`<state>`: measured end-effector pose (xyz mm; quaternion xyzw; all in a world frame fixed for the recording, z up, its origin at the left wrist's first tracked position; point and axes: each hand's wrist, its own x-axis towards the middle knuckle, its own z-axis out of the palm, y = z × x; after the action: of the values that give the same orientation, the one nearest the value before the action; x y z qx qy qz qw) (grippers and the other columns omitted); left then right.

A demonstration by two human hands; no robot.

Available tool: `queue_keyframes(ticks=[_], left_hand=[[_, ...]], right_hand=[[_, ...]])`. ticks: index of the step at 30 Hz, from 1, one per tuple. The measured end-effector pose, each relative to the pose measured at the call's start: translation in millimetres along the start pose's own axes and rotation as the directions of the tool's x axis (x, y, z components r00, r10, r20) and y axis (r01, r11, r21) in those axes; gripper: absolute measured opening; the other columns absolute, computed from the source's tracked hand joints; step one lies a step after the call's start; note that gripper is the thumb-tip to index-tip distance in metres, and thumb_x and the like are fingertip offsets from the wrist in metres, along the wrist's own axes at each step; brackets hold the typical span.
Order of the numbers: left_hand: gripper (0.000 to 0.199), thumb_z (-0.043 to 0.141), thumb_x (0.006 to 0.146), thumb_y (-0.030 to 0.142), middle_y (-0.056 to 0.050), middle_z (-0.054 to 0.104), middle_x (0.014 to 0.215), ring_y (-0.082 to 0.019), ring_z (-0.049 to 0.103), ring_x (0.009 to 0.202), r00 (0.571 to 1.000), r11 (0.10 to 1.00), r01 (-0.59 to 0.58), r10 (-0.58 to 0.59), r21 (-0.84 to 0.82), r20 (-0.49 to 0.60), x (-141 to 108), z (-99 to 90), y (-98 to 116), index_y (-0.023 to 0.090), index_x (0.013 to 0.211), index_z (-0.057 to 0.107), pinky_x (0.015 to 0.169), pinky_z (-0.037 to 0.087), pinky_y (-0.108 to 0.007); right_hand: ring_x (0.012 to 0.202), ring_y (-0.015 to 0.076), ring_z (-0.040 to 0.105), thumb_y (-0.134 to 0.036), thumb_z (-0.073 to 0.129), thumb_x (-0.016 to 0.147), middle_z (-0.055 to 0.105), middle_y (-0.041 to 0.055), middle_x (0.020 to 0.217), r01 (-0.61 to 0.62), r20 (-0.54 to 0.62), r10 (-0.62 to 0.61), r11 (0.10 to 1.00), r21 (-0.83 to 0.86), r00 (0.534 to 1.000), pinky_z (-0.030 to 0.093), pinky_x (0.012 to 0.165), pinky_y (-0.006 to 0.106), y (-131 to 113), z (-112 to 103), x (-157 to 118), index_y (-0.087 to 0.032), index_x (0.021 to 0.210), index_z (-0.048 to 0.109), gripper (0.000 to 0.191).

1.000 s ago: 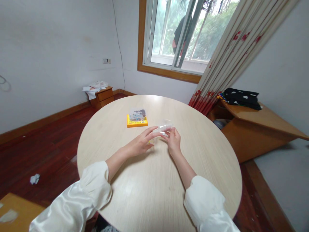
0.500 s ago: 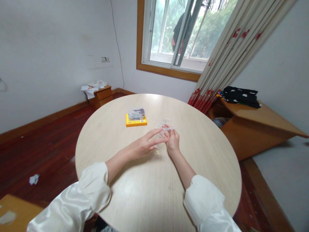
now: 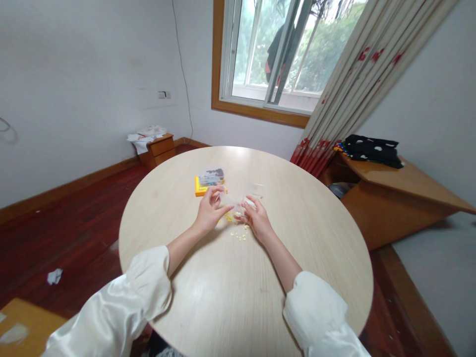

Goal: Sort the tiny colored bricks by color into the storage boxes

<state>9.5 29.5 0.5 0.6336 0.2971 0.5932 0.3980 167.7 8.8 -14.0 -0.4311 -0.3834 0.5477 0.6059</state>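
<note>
Currently, our left hand (image 3: 208,214) and right hand (image 3: 258,221) keep a pinching grip on clear plastic (image 3: 226,199) at frame centre, where a sudden tug could scatter the pale bits (image 3: 244,238) just below.

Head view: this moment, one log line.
left hand, right hand: holding clear plastic | nearby: yellow bits | table: pale bits | beyond: yellow box

The table (image 3: 238,297) is round, with a pale top of wood grain. Directly on it lie a flat yellow box (image 3: 200,189), some clear plastic (image 3: 255,196) to its right, and, nearer, several small yellowish pieces (image 3: 244,239), loosely scattered.
</note>
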Motion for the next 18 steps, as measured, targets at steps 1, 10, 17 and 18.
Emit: queue_keyframes(ticks=[1, 10, 17, 18], left_hand=[[0.042, 0.071, 0.068, 0.024, -0.01, 0.051, 0.122, -0.021, 0.051, 0.116, 0.999, 0.999, -0.035, 0.035, 0.021, 0.027, -1.4, -0.3, 1.2, 0.021, 0.102, 0.047, 0.098, 0.042, -0.041], [0.042, 0.049, 0.076, 0.0, -0.012, 0.04, 0.142, -0.022, 0.036, 0.132, 0.723, 0.861, -0.475, 0.265, 0.18, 0.638, -13.4, 1.4, 24.8, 0.021, 0.111, 0.057, 0.107, 0.034, -0.044], [0.054, 0.046, 0.068, -0.007, -0.006, 0.041, 0.143, -0.023, 0.035, 0.133, 0.655, 0.876, -0.456, 0.211, 0.157, 0.725, -11.9, 3.8, 28.0, 0.024, 0.11, 0.061, 0.109, 0.034, -0.046], [0.053, 0.045, 0.069, -0.006, -0.006, 0.041, 0.142, -0.023, 0.035, 0.133, 0.649, 0.875, -0.462, 0.221, 0.146, 0.728, -12.1, 3.7, 28.6, 0.024, 0.109, 0.062, 0.109, 0.034, -0.046]], right_hand=[[0.059, 0.0114, 0.063, -0.037, 0.07, 0.066, 0.069, 0.0005, 0.082, -0.009, 0.002, 0.009, 1.0, -0.014, 1.0, 0.059, 0.062, 0.033, 0.7, -0.1, 0.7, -0.021, 0.105, 0.054, 0.045], [0.066, 0.0169, 0.063, -0.032, 0.063, 0.065, 0.07, 0.0044, 0.073, 0.186, 0.055, -0.177, 0.942, -0.28, 0.983, 0.052, 0.06, 0.029, 14.1, 1.9, 4.5, -0.016, 0.072, 0.067, 0.019], [0.075, 0.0185, 0.064, -0.035, 0.062, 0.065, 0.071, 0.0064, 0.082, 0.181, 0.055, -0.172, 0.94, -0.288, 0.983, 0.052, 0.068, 0.032, 21.4, -1.4, 6.2, -0.017, 0.076, 0.068, 0.022], [0.077, 0.0189, 0.064, -0.035, 0.063, 0.064, 0.071, 0.0065, 0.084, 0.177, 0.058, -0.168, 0.945, -0.275, 0.984, 0.052, 0.069, 0.032, 20.3, -1.1, 5.2, -0.017, 0.078, 0.068, 0.024]])
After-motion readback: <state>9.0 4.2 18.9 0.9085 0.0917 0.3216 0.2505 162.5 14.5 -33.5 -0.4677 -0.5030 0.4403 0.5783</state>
